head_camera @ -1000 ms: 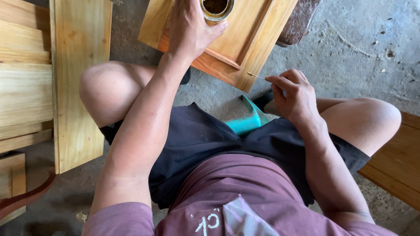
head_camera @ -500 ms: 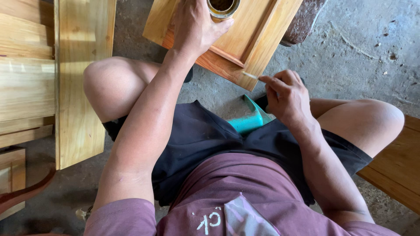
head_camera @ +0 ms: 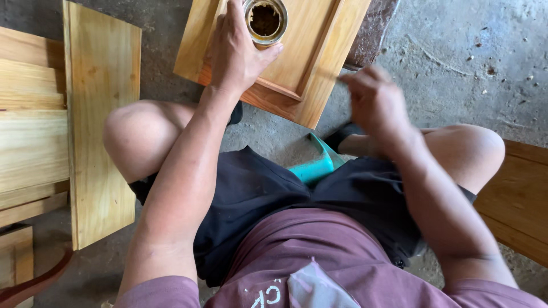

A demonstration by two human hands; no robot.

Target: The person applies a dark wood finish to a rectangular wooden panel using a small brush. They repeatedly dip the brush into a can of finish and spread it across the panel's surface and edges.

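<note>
I sit low on a concrete floor with a framed wooden panel [head_camera: 319, 51] in front of my knees. My left hand [head_camera: 234, 54] wraps around an open metal can [head_camera: 265, 20] of brown stuff that stands on the panel. My right hand [head_camera: 374, 102] is blurred and hovers at the panel's near right edge. Its fingers are pinched on what looks like a thin pale stick [head_camera: 331, 74], which is hard to make out.
A long pale board [head_camera: 100, 131] lies on the floor to the left, beside stacked planks [head_camera: 28, 142]. Another wooden piece [head_camera: 519, 194] sits at the right past my knee. A teal object [head_camera: 317, 165] pokes out between my legs. A dark slab [head_camera: 374, 34] lies under the panel's right side.
My right hand has risen from my right thigh towards the panel's edge. My left hand stays on the can. The view has shifted so the can shows fully.
</note>
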